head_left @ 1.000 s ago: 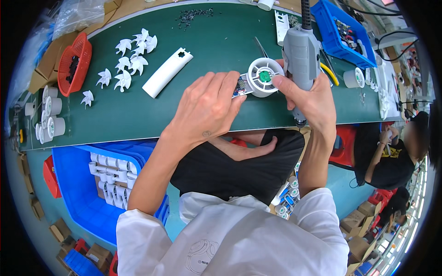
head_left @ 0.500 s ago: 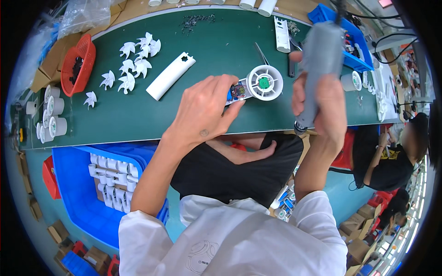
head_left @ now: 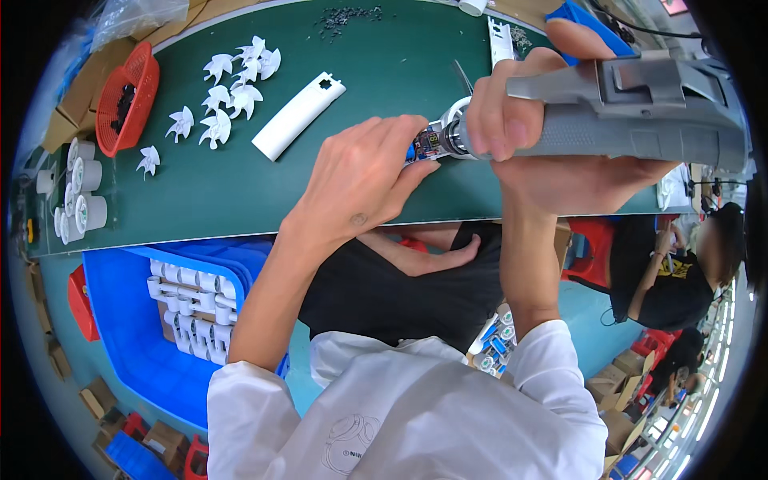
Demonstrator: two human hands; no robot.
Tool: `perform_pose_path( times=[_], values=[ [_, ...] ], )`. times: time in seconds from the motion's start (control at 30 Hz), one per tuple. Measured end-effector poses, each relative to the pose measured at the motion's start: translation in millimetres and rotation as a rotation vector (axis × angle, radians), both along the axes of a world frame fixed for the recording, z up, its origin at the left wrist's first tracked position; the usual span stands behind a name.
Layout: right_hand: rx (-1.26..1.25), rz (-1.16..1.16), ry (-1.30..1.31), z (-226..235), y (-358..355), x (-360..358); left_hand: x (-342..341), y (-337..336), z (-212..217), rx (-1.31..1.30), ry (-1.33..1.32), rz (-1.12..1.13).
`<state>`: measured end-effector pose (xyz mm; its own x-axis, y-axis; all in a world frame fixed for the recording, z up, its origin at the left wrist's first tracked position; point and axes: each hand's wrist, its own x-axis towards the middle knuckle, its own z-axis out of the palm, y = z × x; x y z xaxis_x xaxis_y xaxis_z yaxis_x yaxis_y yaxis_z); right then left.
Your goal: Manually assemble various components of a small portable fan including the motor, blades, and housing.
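Note:
My left hand (head_left: pixel 348 176) is closed around the white body of a small fan, pinching it near the green table's front edge. A blue circuit board (head_left: pixel 430 142) with a small display shows in that body, beyond my fingertips. My right hand (head_left: pixel 532 180) grips a grey electric screwdriver (head_left: pixel 640 120), held sideways across the table. Its tip end is down at the fan, beside the board; the exact contact point is hidden. Most of the fan's round white ring (head_left: pixel 456 109) is covered by the screwdriver and my right fingers. A white half shell (head_left: pixel 298 118) lies left of it.
Several white fan blades (head_left: pixel 216 126) lie on the table's left, near a red basket (head_left: pixel 149 100). White round housings (head_left: pixel 90 178) stand at the left edge. Small dark screws (head_left: pixel 342 19) are scattered at the back. Below the table is a blue bin (head_left: pixel 120 320) of white parts.
My right hand has brought the screwdriver left to the fan and turned it from upright to sideways. My left hand keeps its hold, shifted slightly right. The view has shifted a little.

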<state>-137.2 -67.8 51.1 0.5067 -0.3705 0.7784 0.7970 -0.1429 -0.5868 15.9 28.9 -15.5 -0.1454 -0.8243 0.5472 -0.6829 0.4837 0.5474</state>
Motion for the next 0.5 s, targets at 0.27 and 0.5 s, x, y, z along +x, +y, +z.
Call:
perform_pose_path(
  times=[0.27,0.5],
  values=[
    [0.109,-0.093,0.082,-12,5,7,0,-1,-4,0.006,0.018,0.021],
    [0.332,-0.266,0.143,-7,21,7,-1,0,1,0.041,0.028,0.021]
  ],
)
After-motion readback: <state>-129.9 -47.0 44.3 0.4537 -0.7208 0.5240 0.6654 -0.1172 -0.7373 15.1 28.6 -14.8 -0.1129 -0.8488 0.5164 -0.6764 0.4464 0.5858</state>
